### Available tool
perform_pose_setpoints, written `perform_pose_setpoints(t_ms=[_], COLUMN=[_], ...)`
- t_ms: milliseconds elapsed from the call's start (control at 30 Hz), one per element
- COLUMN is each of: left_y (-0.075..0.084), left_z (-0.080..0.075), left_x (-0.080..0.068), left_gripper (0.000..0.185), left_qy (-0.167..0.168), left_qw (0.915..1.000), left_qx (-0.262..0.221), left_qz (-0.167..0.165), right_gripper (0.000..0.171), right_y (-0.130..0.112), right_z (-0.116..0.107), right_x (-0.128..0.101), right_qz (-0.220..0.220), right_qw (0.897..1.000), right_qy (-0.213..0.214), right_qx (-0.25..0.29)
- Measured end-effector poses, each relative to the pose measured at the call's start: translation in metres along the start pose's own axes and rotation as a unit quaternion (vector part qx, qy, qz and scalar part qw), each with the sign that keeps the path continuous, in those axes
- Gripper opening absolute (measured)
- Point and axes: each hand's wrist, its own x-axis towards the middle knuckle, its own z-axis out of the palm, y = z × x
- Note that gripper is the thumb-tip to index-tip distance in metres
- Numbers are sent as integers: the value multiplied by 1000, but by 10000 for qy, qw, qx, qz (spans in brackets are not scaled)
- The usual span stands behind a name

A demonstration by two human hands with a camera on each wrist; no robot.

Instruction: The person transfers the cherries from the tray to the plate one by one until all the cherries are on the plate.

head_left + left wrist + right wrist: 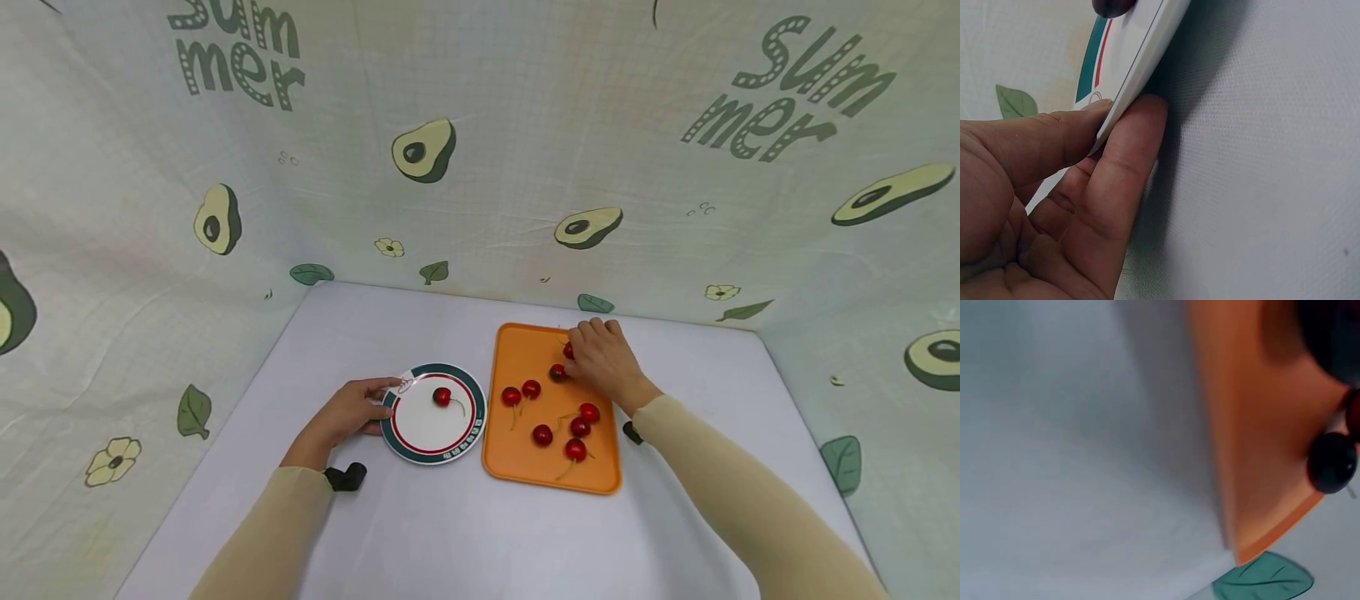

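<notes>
My left hand (351, 414) grips the near-left rim of a round plate (420, 450) that has a white middle, a red ring and a dark green border. In the left wrist view the thumb (1054, 140) lies on top of the rim, with fingers underneath. One red cherry (442, 397) with its stem sits on the plate. Over the far right corner of an orange tray (517, 458), my right hand (602, 358) reaches down with bent fingers. A cherry (568, 351) shows beside its fingertips, and another cherry (558, 372) lies just nearer; I cannot tell whether the fingers hold one.
Several more cherries, some with stems, lie on the tray, among them a cherry (542, 435) near the middle. Plate and tray stand side by side on a white tabletop (420, 533). A cloth (495, 167) printed with avocados and leaves rises behind and at both sides.
</notes>
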Motion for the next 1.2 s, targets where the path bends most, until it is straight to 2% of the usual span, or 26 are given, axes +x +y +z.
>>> perform_pose_setpoints(t_ms=[300, 533, 700, 967, 1200], left_y=[0, 2, 1, 2, 4], left_z=[0, 0, 0, 0, 0], left_x=[1, -1, -2, -2, -4], left_gripper=[58, 58, 58, 58, 58], left_qy=[17, -17, -40, -56, -40], left_qw=[10000, 10000, 10000, 9999, 10000], left_qx=[28, -1, -50, -78, -53], left_qz=[32, 42, 47, 42, -8], right_gripper=[35, 34, 34, 38, 34], right_y=[-34, -69, -97, -137, -159], right_z=[-9, -24, -28, -37, -37], right_x=[19, 34, 42, 42, 42], right_qz=[-552, -820, -1035, -1613, -1851], right_qw=[9966, 9954, 9919, 9843, 9799], right_qy=[611, 464, 565, 531, 552], right_qx=[-31, 142, 463, 481, 497])
